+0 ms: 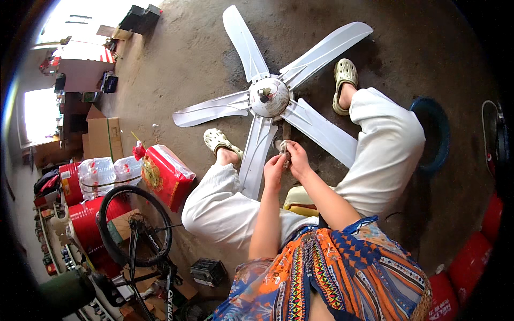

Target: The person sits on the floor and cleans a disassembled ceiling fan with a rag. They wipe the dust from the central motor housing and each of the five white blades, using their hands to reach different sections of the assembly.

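My left hand [273, 167] and my right hand [297, 158] meet in front of me, fingers closed around a small greyish, crumpled-looking piece [287, 155]. The fingers cover most of it, so its kind cannot be made out. Just beyond them a white ceiling fan [274, 105] lies on the floor, its several long blades spread outward. A dark fitting [264, 95] sticks up from the middle of its round housing. One fan blade [256, 155] reaches toward me, left of my hands, between my feet. Another blade [324, 134] runs past their right side.
A blue basin [445, 140] stands at the right, near red drums [471, 262]. On the left are a red bag [167, 174], packs of bottled water [99, 174], a cardboard box [105, 138] and a bicycle wheel [100, 220]. A black battery-like block [209, 272] sits at the lower left.
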A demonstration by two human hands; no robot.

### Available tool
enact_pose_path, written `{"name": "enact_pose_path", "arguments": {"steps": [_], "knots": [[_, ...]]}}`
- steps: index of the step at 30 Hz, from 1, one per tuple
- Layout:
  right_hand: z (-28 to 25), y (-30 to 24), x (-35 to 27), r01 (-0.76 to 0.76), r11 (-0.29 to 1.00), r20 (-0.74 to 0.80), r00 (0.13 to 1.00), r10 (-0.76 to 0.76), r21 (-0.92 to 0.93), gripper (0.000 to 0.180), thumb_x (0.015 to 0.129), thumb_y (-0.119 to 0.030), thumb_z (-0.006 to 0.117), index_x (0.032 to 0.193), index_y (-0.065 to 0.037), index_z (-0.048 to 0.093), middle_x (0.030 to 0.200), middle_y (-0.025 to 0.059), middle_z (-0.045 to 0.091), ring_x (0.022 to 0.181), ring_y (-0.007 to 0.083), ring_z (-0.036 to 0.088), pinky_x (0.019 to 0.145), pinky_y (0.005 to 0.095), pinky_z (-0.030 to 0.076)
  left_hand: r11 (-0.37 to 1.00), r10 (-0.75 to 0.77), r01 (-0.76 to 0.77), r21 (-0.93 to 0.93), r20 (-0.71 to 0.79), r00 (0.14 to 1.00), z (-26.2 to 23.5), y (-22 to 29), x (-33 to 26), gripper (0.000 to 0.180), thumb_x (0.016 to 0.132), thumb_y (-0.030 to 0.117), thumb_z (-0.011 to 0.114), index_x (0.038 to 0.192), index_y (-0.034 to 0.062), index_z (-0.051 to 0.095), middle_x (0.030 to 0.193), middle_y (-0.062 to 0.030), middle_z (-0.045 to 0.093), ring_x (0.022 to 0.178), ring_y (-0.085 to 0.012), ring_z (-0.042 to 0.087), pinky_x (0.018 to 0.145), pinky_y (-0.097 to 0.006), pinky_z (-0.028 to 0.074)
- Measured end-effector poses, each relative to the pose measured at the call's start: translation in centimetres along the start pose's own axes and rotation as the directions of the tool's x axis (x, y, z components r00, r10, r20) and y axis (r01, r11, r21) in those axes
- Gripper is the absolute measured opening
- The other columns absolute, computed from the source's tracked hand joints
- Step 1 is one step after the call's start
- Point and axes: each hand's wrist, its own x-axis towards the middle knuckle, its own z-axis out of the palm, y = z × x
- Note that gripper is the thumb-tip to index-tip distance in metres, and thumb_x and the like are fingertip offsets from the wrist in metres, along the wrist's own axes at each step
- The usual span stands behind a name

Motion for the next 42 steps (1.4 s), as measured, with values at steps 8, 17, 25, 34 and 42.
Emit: {"name": "enact_pose_path", "arguments": {"steps": [8,17,25,34,42], "knots": [[1.5,-2.0,11.0,0.119,0.886,-0.5,0.788,-0.359,-0.449,0.032,0.091,-0.021,0.065,0.111,0.001,0.052,0.109,0.0134,0.06,0.1,0.0232,0.059,0.088,0.0358,0.047,0.746,0.279,-0.032,0.665,-0.268,0.922,-5.1,-1.4,15.6,0.041,0.075,0.029,0.081,0.093,-0.0036,0.063,0.087,-0.0159,0.067,0.079,-0.0281,0.063,0.076,-0.04,0.05],[5.3,-4.1,20.6,0.332,0.237,0.017,0.611,-0.792,-0.913,0.026,0.083,-0.011,0.07,0.107,-0.004,0.061,0.104,0.0122,0.058,0.1,0.0323,0.054,0.09,0.0426,0.044,0.639,0.069,0.381,0.668,-0.543,0.837,-8.4,-4.5,27.9,0.085,0.058,0.041,0.093,0.108,-0.014,0.051,0.091,-0.0171,0.064,0.06,-0.0184,0.058,0.05,-0.032,0.051],[3.2,-3.5,22.8,0.377,-0.127,0.323,0.522,-0.789,-0.918,0.026,0.079,-0.001,0.071,0.104,-0.01,0.073,0.095,0.007,0.06,0.088,0.0267,0.056,0.08,0.037,0.048,0.558,0.218,0.32,0.766,-0.507,0.834,-7.7,-5.9,27.9,0.086,0.058,0.04,0.094,0.107,-0.0156,0.05,0.093,-0.0169,0.063,0.057,-0.0152,0.055,0.047,-0.032,0.049],[5.7,-6.0,27.0,0.412,-0.185,0.393,0.505,-0.768,-0.892,0.023,0.079,-0.002,0.07,0.1,-0.01,0.074,0.088,0.0076,0.061,0.085,0.0271,0.056,0.076,0.0367,0.047,0.654,0.019,0.396,0.644,-0.538,0.843,-8.1,-5.2,28.1,0.083,0.058,0.034,0.096,0.106,-0.0156,0.05,0.093,-0.0168,0.062,0.058,-0.0145,0.053,0.047,-0.032,0.047],[4.0,-2.0,21.8,0.39,-0.132,0.338,0.525,-0.781,-0.911,0.025,0.075,0.002,0.072,0.098,-0.009,0.075,0.088,0.0064,0.058,0.083,0.0264,0.054,0.077,0.0369,0.045,0.639,0.005,0.42,0.645,-0.549,0.836,-8.2,-5.1,28.0,0.086,0.06,0.035,0.095,0.112,-0.0155,0.047,0.099,-0.0204,0.063,0.061,-0.018,0.057,0.048,-0.033,0.05]]}}
